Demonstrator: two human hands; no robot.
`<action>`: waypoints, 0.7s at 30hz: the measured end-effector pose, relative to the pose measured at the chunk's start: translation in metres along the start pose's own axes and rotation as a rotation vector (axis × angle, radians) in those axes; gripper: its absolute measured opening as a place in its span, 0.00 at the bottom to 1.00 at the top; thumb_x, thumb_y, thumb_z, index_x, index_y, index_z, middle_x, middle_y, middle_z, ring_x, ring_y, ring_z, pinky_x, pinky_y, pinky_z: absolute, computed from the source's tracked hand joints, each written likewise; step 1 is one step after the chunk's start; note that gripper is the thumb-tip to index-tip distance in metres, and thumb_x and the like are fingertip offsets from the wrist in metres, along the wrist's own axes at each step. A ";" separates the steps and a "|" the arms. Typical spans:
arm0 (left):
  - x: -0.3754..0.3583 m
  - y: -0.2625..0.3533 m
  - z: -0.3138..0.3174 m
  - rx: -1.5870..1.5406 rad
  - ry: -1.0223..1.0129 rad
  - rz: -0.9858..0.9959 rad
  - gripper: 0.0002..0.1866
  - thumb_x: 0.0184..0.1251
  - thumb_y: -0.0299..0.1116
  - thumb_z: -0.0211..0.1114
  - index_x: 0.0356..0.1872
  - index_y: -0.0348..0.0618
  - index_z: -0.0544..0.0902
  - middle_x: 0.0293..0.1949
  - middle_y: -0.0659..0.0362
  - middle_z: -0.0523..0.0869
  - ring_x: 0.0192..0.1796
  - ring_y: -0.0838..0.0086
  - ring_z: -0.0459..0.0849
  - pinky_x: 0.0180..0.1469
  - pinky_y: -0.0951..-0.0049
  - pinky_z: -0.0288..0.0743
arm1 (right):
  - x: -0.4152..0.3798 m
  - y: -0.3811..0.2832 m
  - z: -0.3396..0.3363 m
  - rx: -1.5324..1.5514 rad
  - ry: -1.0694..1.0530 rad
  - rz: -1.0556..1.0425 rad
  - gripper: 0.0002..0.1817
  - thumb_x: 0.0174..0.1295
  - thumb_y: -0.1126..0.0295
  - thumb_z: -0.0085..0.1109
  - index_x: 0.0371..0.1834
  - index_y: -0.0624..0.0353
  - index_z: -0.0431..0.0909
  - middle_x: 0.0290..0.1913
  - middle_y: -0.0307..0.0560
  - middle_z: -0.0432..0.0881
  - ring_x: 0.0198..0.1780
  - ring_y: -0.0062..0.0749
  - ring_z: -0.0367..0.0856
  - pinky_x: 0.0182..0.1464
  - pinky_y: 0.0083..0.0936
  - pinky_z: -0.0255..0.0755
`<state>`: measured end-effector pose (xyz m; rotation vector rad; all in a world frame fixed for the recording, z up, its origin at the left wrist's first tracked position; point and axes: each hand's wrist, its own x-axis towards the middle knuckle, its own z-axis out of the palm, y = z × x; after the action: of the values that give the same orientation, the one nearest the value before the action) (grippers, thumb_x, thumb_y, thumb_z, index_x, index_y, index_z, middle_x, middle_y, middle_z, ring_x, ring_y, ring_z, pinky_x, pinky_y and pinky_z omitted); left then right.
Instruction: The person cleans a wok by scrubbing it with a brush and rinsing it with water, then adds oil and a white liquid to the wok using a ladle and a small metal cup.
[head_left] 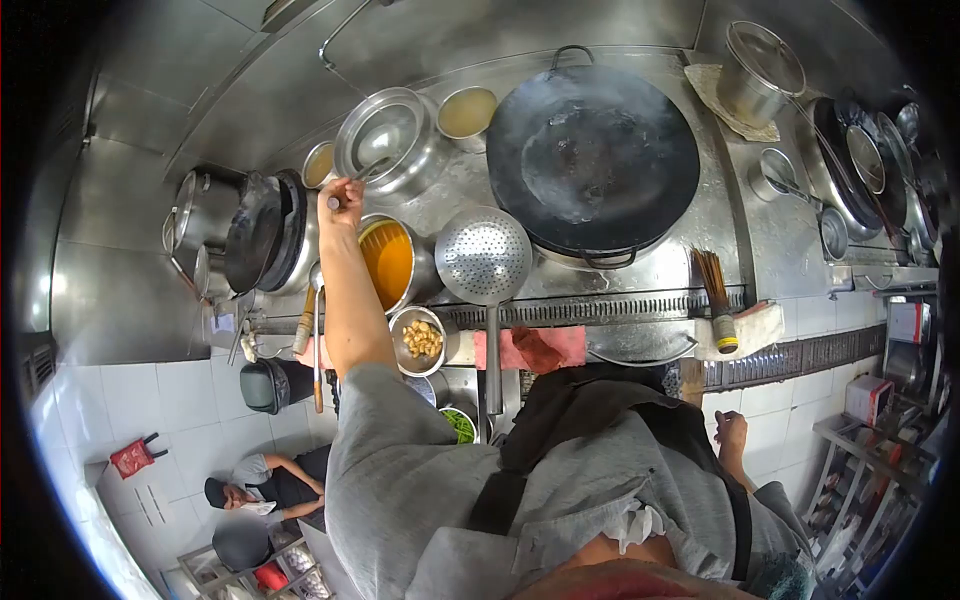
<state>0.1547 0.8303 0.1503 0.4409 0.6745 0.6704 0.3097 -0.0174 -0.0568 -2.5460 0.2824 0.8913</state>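
My left hand (343,200) is stretched forward and closed round a ladle handle. The ladle's metal bowl (375,168) hangs over a wide steel basin (350,135) of clear liquid. Below my hand stands a pot of orange liquid (387,262), with a bowl of light brown pieces (422,338) nearer my body. A perforated strainer (484,250) lies to the right of the pot, its handle toward me. Low at my right side is my right hand (732,430), its fingers loosely apart and nothing visible in them. A large dark wok (592,160) steams on the stove.
A bamboo brush (716,300) lies right of the wok, by a cloth (755,335). Dark pans (262,230) stand at the left, and more pots (765,75) at the right. A person (265,485) sits at the lower left. Green vegetables (460,425) fill a bowl close to me.
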 end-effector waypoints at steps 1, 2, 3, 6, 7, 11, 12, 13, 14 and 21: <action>-0.015 0.000 0.005 0.005 0.002 0.011 0.04 0.51 0.19 0.53 0.24 0.33 0.66 0.26 0.47 0.72 0.22 0.74 0.72 0.19 0.88 0.69 | 0.005 -0.003 -0.001 -0.004 -0.001 -0.007 0.18 0.56 0.61 0.60 0.34 0.69 0.79 0.17 0.53 0.79 0.14 0.33 0.78 0.20 0.28 0.71; -0.027 0.001 0.008 0.047 -0.033 0.010 0.04 0.52 0.20 0.53 0.26 0.31 0.67 0.27 0.48 0.72 0.22 0.75 0.72 0.19 0.88 0.69 | 0.013 -0.005 -0.001 -0.018 0.001 -0.022 0.18 0.56 0.61 0.60 0.34 0.69 0.79 0.17 0.53 0.79 0.14 0.33 0.78 0.20 0.28 0.72; -0.044 -0.001 0.018 0.088 -0.069 0.008 0.05 0.52 0.20 0.53 0.27 0.29 0.68 0.27 0.48 0.72 0.22 0.76 0.73 0.19 0.89 0.69 | 0.018 -0.010 -0.001 -0.014 -0.006 -0.031 0.18 0.56 0.61 0.60 0.34 0.69 0.79 0.17 0.53 0.79 0.14 0.33 0.78 0.20 0.28 0.72; -0.093 -0.004 0.046 0.158 -0.096 -0.039 0.16 0.54 0.22 0.54 0.41 0.17 0.66 0.28 0.52 0.73 0.22 0.79 0.74 0.19 0.90 0.69 | 0.031 -0.022 -0.002 -0.044 0.016 -0.101 0.16 0.56 0.61 0.60 0.34 0.67 0.80 0.17 0.54 0.79 0.14 0.34 0.78 0.20 0.31 0.72; -0.107 -0.005 0.052 0.164 -0.149 -0.083 0.23 0.55 0.23 0.54 0.47 0.12 0.62 0.29 0.54 0.73 0.22 0.80 0.74 0.18 0.91 0.69 | 0.035 -0.024 -0.001 -0.041 0.011 -0.106 0.16 0.56 0.61 0.60 0.34 0.67 0.80 0.17 0.54 0.79 0.14 0.34 0.78 0.20 0.31 0.72; -0.161 -0.017 0.079 0.196 -0.201 -0.187 0.20 0.57 0.27 0.55 0.44 0.16 0.67 0.28 0.55 0.74 0.22 0.81 0.73 0.15 0.90 0.66 | 0.050 -0.030 0.003 -0.068 -0.008 -0.072 0.17 0.54 0.59 0.61 0.33 0.66 0.81 0.20 0.58 0.80 0.20 0.42 0.81 0.27 0.34 0.74; -0.174 -0.022 0.086 0.181 -0.235 -0.217 0.20 0.58 0.27 0.54 0.45 0.16 0.66 0.29 0.54 0.74 0.22 0.80 0.73 0.15 0.89 0.67 | 0.064 -0.020 0.011 -0.119 0.004 -0.121 0.18 0.53 0.59 0.61 0.33 0.66 0.81 0.24 0.60 0.81 0.26 0.46 0.82 0.33 0.36 0.75; -0.186 -0.027 0.092 0.164 -0.266 -0.253 0.21 0.58 0.28 0.53 0.46 0.16 0.65 0.30 0.53 0.74 0.22 0.79 0.73 0.16 0.88 0.68 | 0.072 -0.007 0.016 -0.171 0.016 -0.165 0.18 0.53 0.58 0.61 0.33 0.66 0.82 0.28 0.62 0.81 0.32 0.50 0.82 0.38 0.38 0.75; -0.197 -0.033 0.097 0.118 -0.241 -0.283 0.21 0.59 0.27 0.52 0.47 0.16 0.63 0.30 0.52 0.73 0.22 0.77 0.74 0.16 0.85 0.69 | 0.064 -0.015 0.011 -0.147 -0.022 -0.112 0.19 0.52 0.57 0.60 0.33 0.65 0.83 0.34 0.64 0.81 0.41 0.55 0.80 0.45 0.40 0.73; -0.233 -0.088 0.133 0.169 -0.268 -0.411 0.24 0.58 0.26 0.50 0.50 0.14 0.59 0.31 0.50 0.70 0.21 0.74 0.73 0.15 0.83 0.71 | 0.051 0.003 0.003 -0.072 0.059 -0.154 0.19 0.53 0.57 0.60 0.32 0.66 0.82 0.29 0.62 0.81 0.34 0.50 0.82 0.41 0.37 0.74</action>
<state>0.1468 0.5868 0.2924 0.5182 0.5455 0.1616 0.3462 -0.0212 -0.0920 -2.6219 0.0714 0.7820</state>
